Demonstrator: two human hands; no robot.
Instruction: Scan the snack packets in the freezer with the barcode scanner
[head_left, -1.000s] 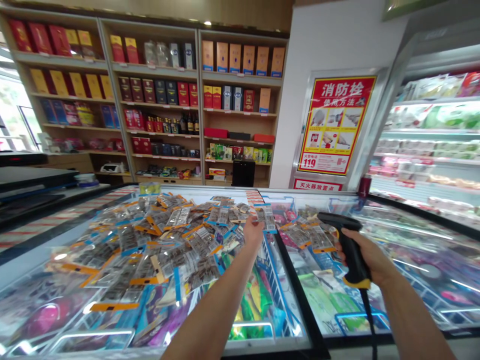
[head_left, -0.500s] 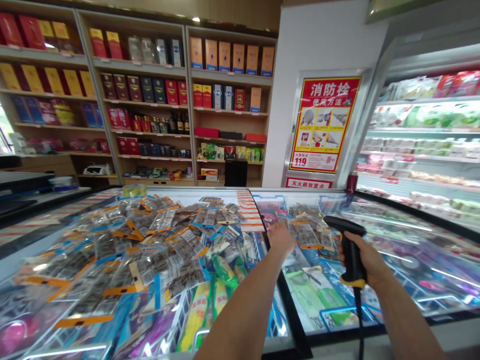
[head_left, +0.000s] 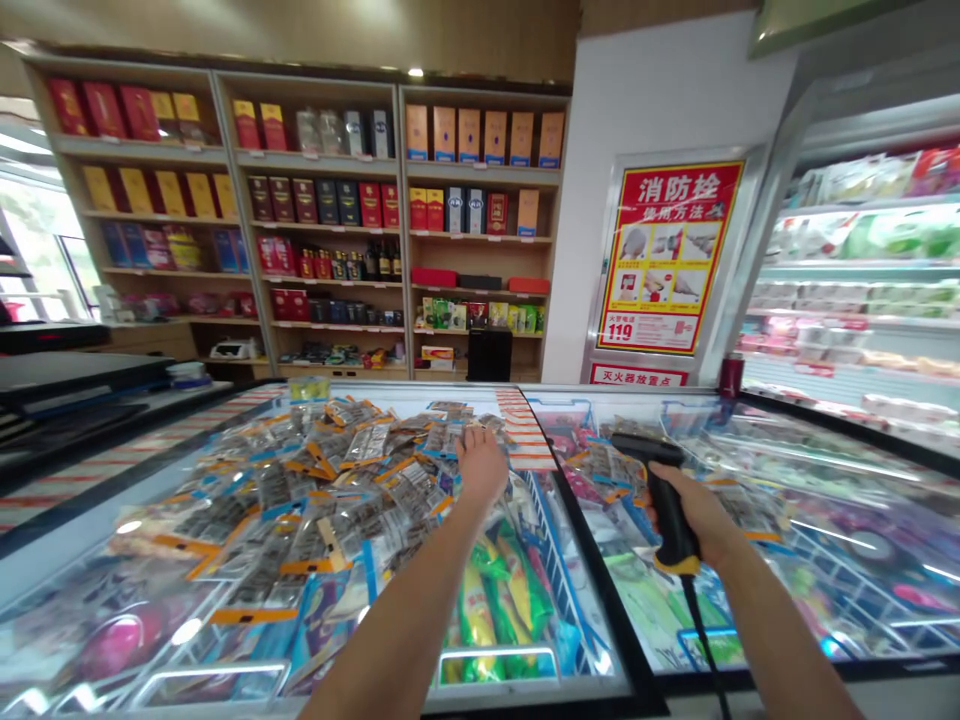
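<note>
My left hand [head_left: 482, 466] reaches over the right part of a heap of small clear snack packets [head_left: 367, 445] with orange and blue edges. Its fingers are slightly apart and bent down toward the packets; whether they touch one is hard to see. In my right hand [head_left: 694, 515] is a black and yellow handheld barcode scanner [head_left: 670, 510], its cable hanging down. The scanner's head points left, above more such packets [head_left: 604, 465] on the right-hand glass. The heap lies on the glass top of a chest freezer [head_left: 517, 690].
Under the glass, green and yellow bags [head_left: 491, 600] sit in a wire basket. A black frame bar [head_left: 600, 560] divides the freezer top. Dark equipment [head_left: 75, 375] stands at left. Shelves of boxes [head_left: 330, 200] line the back; a lit refrigerated display [head_left: 862, 290] is at right.
My left hand has moved left, from the packets right of the dividing bar to the large heap. The scanner in my right hand has shifted slightly left. The view has turned a little left.
</note>
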